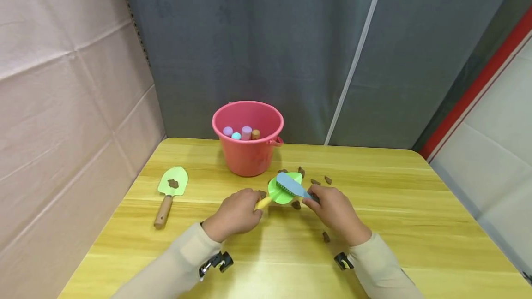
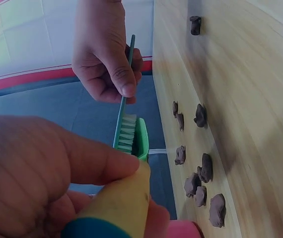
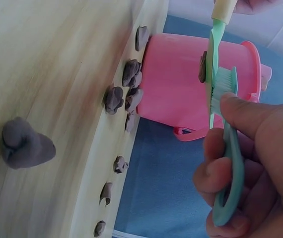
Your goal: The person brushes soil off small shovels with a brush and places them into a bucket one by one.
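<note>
My left hand (image 1: 234, 213) grips the yellow handle of a small green toy shovel (image 1: 274, 194), held up over the table's middle. My right hand (image 1: 334, 209) holds a blue brush (image 1: 291, 183) by its handle, thumb along it. The brush's white bristles (image 3: 223, 84) press against the shovel's green face in the right wrist view. On the shovel's other side a brown lump (image 3: 202, 67) shows. Several brown clay-like pieces (image 1: 296, 205) lie on the table below and around the shovel, one lump (image 1: 326, 236) nearer the right forearm.
A pink bucket (image 1: 249, 160) stands behind the hands, holding purple, blue and brown cylinder-shaped items (image 1: 246, 133). At left on the wooden table (image 1: 395, 206) lies a pale green trowel (image 1: 178, 176) with a wooden handle and a brown piece (image 1: 172, 183) on its blade. A grey curtain (image 1: 249, 36) hangs behind.
</note>
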A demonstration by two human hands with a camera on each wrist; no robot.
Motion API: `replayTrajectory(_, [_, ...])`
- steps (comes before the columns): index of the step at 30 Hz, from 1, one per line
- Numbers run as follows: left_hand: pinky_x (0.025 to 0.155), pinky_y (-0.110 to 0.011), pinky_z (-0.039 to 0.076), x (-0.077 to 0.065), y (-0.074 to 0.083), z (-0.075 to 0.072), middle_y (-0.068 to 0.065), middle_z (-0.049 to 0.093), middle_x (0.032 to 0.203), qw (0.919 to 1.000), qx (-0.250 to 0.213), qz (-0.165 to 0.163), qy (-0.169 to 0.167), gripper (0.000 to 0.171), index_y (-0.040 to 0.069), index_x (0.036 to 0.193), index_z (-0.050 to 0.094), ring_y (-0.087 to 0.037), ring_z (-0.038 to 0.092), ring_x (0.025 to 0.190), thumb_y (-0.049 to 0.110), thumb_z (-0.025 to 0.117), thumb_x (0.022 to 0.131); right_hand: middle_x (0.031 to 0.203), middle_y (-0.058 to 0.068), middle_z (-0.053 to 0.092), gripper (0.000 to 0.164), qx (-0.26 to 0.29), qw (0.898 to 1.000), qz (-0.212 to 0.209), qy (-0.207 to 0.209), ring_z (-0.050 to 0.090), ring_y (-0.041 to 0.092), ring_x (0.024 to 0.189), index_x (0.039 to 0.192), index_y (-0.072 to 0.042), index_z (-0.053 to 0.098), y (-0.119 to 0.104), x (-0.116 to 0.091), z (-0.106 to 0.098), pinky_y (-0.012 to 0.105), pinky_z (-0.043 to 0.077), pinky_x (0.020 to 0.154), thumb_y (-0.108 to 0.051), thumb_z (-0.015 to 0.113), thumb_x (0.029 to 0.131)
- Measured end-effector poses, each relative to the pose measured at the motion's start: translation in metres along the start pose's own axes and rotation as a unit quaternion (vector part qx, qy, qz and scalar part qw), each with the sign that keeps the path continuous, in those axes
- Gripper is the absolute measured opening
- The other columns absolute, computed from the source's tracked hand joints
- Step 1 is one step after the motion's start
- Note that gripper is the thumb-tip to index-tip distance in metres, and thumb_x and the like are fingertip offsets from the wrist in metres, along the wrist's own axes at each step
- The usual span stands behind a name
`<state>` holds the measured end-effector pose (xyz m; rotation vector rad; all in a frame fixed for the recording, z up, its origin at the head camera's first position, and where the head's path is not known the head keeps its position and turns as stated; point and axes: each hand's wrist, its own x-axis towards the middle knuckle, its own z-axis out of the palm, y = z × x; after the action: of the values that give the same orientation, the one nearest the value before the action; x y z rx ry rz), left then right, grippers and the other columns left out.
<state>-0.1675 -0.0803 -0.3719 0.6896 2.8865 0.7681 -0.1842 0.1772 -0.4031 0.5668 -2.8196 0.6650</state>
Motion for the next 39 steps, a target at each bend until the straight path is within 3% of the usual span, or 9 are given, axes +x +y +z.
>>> replayTrajectory(10, [0.061, -0.036, 0.044, -0.0016, -0.0021, 0.0009, -0.002, 0.058, 0.088, 0.9999, 0.007, -0.007, -0.005, 0.04, 0.004, 0.128, 0.063, -0.017, 0.051, 0.075, 0.009, 0.062, 0.088, 0.067, -0.006, 0.051, 0.013, -0.005, 1.0, 0.009, 0.004, 0.041, 0.009, 0.054, 0.088, -0.012, 0.064, 0.0, 0.0001, 0.0008, 0.027, 0.034, 0.049, -0.019, 0.074, 0.09])
replayTrajectory(21, [0.06, -0.036, 0.043, -0.0061, -0.0012, -0.0009, -0.004, 0.059, 0.089, 0.9998, 0.003, -0.018, -0.006, 0.043, 0.003, 0.131, 0.061, -0.017, 0.05, 0.075, 0.007, 0.063, 0.089, 0.069, -0.006, 0.053, 0.014, -0.01, 1.0, 0.019, 0.007, 0.041, 0.011, 0.055, 0.089, -0.012, 0.063, -0.0006, 0.0006, 0.0009, 0.028, 0.034, 0.05, -0.021, 0.074, 0.09])
replayTrajectory(23, [0.059, -0.036, 0.043, -0.0071, -0.0008, -0.0015, -0.004, 0.059, 0.089, 0.9998, 0.001, -0.02, -0.005, 0.04, 0.003, 0.129, 0.063, -0.018, 0.05, 0.075, 0.007, 0.063, 0.088, 0.069, -0.006, 0.053, 0.014, -0.012, 1.0, 0.021, 0.007, 0.041, 0.011, 0.055, 0.09, -0.012, 0.063, -0.0005, 0.0007, 0.0009, 0.028, 0.034, 0.05, -0.021, 0.074, 0.09])
replayTrajectory(27, [0.057, -0.036, 0.042, -0.0081, -0.0009, -0.0015, -0.003, 0.056, 0.084, 0.9996, 0.006, -0.027, -0.006, 0.016, 0.002, 0.102, 0.069, -0.018, 0.05, 0.071, 0.008, 0.064, 0.087, 0.068, -0.006, 0.053, 0.014, -0.012, 1.0, 0.024, 0.009, 0.041, 0.011, 0.054, 0.09, -0.012, 0.063, 0.0002, 0.001, 0.0014, 0.028, 0.034, 0.05, -0.021, 0.074, 0.09])
replayTrajectory(30, [0.056, -0.036, 0.042, -0.0082, -0.0019, -0.0006, -0.002, 0.053, 0.078, 0.9993, 0.014, -0.033, -0.006, 0.005, 0.005, 0.084, 0.064, -0.019, 0.049, 0.068, 0.009, 0.065, 0.087, 0.066, -0.006, 0.05, 0.015, -0.013, 0.999, 0.028, 0.009, 0.039, 0.01, 0.053, 0.088, -0.012, 0.062, 0.0011, 0.0009, 0.0022, 0.028, 0.032, 0.05, -0.021, 0.074, 0.09])
replayTrajectory(39, [0.054, -0.035, 0.041, -0.0097, -0.006, 0.0025, -0.002, 0.05, 0.074, 0.9989, 0.01, -0.044, -0.01, 0.009, 0.008, 0.08, 0.06, -0.019, 0.047, 0.064, 0.01, 0.065, 0.087, 0.065, -0.004, 0.05, 0.016, -0.017, 0.998, 0.05, 0.02, 0.041, 0.013, 0.053, 0.087, -0.011, 0.062, 0.009, 0.0005, 0.0032, 0.029, 0.033, 0.049, -0.02, 0.074, 0.09])
